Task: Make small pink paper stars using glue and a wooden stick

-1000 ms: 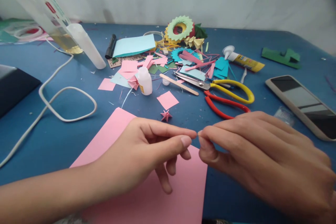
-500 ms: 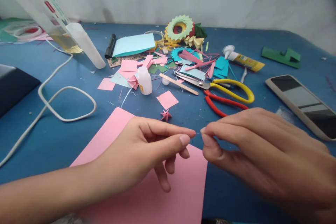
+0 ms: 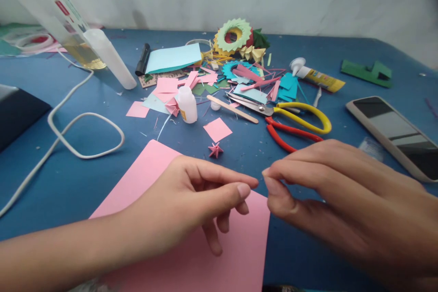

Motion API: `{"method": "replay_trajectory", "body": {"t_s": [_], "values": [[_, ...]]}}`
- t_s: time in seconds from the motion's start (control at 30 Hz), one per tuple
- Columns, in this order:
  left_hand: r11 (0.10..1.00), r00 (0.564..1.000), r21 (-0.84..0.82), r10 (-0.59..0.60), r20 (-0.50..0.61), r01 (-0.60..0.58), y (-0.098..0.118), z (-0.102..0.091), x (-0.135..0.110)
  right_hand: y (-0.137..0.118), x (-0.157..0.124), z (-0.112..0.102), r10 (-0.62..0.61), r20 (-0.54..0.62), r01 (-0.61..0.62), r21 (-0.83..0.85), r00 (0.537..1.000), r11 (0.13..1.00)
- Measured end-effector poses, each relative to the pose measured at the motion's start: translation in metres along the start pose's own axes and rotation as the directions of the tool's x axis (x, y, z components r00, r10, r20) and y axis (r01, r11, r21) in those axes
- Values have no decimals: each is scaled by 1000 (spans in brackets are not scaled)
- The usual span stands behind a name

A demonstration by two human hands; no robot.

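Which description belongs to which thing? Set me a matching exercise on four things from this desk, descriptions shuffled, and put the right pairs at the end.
Things
1. Small folded star
2. Scissors
3. Phone
4. Large paper sheet

Descriptions
A. Lies at the right edge of the picture
B. Lies beneath the left hand
C. Pink, with several points
D. One yellow handle, one red

Right pairs: 1-C, 2-D, 3-A, 4-B
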State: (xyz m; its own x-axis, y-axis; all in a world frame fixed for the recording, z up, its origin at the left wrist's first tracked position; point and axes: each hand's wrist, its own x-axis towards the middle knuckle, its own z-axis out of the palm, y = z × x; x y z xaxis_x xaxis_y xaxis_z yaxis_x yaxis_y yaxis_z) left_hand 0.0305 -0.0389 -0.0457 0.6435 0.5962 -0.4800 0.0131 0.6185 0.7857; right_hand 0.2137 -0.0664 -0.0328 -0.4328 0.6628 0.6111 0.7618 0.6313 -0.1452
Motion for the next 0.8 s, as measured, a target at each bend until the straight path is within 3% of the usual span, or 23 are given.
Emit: {"method": "replay_trajectory", "body": {"t_s": [0.1,0.27,0.47,0.8], "values": [[1000,1000,9,-10,-3,10,0,0,1,-3,-2,1,48,17,-49,69,999,996],[999,1000,-28,-21,-10,21,-1,-1,1,-3,-9,7,50,-130,-35,117,990,992],[990,997,-130,-58,-59,50,1,-2,5,3,-17,5,109,52,-115,149,993,982],[993,997,-118,-32,-75,23,4,-2,7,6,-11,13,72,105,-76,32,992,997]]}}
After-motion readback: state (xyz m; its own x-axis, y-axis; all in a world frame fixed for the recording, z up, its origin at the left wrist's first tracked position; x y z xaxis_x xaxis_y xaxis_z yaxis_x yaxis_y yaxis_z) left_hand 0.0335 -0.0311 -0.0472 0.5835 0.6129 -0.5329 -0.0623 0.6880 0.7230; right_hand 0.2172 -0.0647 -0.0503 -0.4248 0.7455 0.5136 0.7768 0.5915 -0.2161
